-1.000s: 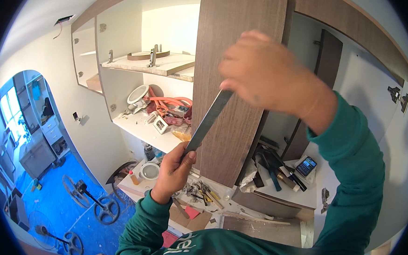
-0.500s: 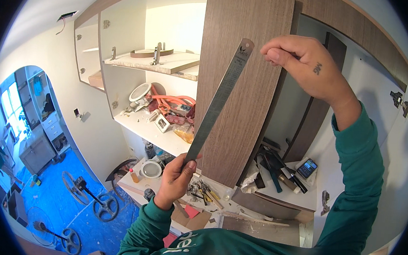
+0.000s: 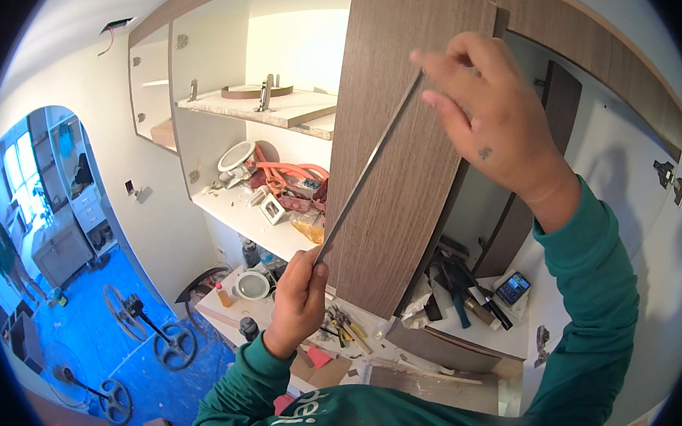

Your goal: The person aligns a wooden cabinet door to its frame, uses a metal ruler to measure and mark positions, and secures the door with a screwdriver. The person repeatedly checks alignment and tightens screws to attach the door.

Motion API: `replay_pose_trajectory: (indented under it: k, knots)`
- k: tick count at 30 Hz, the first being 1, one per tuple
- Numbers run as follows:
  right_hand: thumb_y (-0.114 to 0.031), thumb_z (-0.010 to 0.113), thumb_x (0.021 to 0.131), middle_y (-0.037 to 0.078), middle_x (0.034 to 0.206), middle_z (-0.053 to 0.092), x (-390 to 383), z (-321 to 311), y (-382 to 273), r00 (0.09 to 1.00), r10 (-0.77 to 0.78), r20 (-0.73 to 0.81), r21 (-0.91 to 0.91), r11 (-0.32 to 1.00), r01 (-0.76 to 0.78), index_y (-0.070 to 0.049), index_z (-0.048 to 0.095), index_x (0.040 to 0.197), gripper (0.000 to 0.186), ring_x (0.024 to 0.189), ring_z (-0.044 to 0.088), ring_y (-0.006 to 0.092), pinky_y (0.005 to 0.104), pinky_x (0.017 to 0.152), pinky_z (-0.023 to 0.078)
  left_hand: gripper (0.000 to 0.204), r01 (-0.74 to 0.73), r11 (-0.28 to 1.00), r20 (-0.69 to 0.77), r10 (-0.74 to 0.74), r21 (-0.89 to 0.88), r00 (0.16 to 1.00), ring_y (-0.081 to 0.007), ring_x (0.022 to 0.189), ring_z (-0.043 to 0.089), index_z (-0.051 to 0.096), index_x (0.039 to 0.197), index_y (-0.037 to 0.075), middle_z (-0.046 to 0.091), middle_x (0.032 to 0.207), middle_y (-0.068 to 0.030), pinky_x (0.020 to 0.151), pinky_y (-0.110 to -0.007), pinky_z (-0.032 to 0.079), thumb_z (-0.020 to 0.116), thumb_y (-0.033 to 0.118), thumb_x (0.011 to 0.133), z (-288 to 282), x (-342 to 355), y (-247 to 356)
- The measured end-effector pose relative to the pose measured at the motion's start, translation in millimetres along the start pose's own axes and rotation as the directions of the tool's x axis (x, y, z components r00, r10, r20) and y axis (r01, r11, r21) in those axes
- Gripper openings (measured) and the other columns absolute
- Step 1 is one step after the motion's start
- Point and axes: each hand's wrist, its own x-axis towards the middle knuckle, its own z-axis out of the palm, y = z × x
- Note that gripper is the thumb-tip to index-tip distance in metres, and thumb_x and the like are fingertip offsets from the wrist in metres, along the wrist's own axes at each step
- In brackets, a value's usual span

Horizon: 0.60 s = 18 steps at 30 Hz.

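My left hand (image 3: 298, 296) is closed round the lower end of a long steel ruler (image 3: 368, 172). Turned nearly edge-on, the ruler slants up to the right in front of a wood-grain door panel (image 3: 405, 178). Beside its top end is my right hand (image 3: 484, 105), with thumb and forefinger apart and the fingertips slightly blurred. Whether a fingertip touches the ruler I cannot make out.
White shelves (image 3: 240, 207) at left hold orange hose (image 3: 289, 167) and a round light fitting (image 3: 237, 156). Pliers (image 3: 342, 322) lie on the worktop below. A phone (image 3: 514, 288) rests among tools at right. Beyond an archway, a person (image 3: 3, 251) stands on blue floor sheeting (image 3: 109, 300).
The ruler has turned from showing its flat face to nearly edge-on. My right hand has shifted left to its top end, and its thumb and forefinger have spread apart.
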Motion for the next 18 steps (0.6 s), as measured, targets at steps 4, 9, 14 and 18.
replay_pose_trajectory:
  k: [4, 9, 14, 18]
  knots:
    - [-0.023, 0.072, 0.094, 0.013, 0.087, 0.065, 10.1, 5.0, -11.5, 0.852, 0.492, 0.177, 0.192, 0.832, -0.520, 0.000, 0.061, 0.130, 0.044, 0.072, 0.065, 0.0294, 0.0394, 0.070, 0.055, 0.049, -0.151, 0.986, -0.023, 0.153, 0.076, 0.988, -0.0277, 0.084, 0.055, 0.045, 0.147, -0.003, 0.051, 0.096, -0.0158, 0.077, -0.034, 0.047, 0.054, 0.000, 0.100, 11.8, 8.9, 10.7]
    - [-0.025, 0.068, 0.099, 0.010, 0.088, 0.066, 9.0, 19.5, -30.6, 0.731, 0.560, 0.390, 0.442, 0.582, -0.682, 0.002, 0.034, 0.154, 0.070, 0.073, 0.064, 0.0157, 0.0307, 0.066, 0.054, 0.070, -0.139, 0.986, 0.099, 0.130, 0.087, 0.987, -0.0356, 0.087, 0.056, 0.025, 0.158, -0.005, 0.050, 0.103, -0.0212, 0.079, -0.041, 0.051, 0.053, -0.006, 0.095, 36.1, 16.7, 37.3]
    - [-0.013, 0.061, 0.097, 0.017, 0.095, 0.067, -4.1, 47.0, -23.7, 0.727, 0.624, 0.286, 0.539, 0.522, -0.660, 0.004, 0.026, 0.157, 0.071, 0.074, 0.067, 0.0185, 0.0338, 0.068, 0.057, 0.077, -0.115, 0.993, 0.144, 0.113, 0.005, 0.983, -0.0414, 0.087, 0.058, 0.016, 0.159, -0.009, 0.050, 0.104, -0.0241, 0.077, -0.045, 0.052, 0.057, -0.002, 0.093, 67.8, 21.7, 58.6]
    - [-0.008, 0.057, 0.096, 0.013, 0.094, 0.066, 10.9, 37.1, -29.3, 0.698, 0.649, 0.304, 0.625, 0.417, -0.660, 0.000, 0.023, 0.160, 0.073, 0.069, 0.065, 0.0152, 0.0323, 0.061, 0.058, 0.079, -0.240, 0.965, 0.080, 0.249, -0.109, 0.965, -0.0423, 0.089, 0.059, 0.015, 0.159, -0.008, 0.050, 0.107, -0.0251, 0.079, -0.044, 0.053, 0.057, -0.002, 0.092, 71.9, 28.2, 60.8]
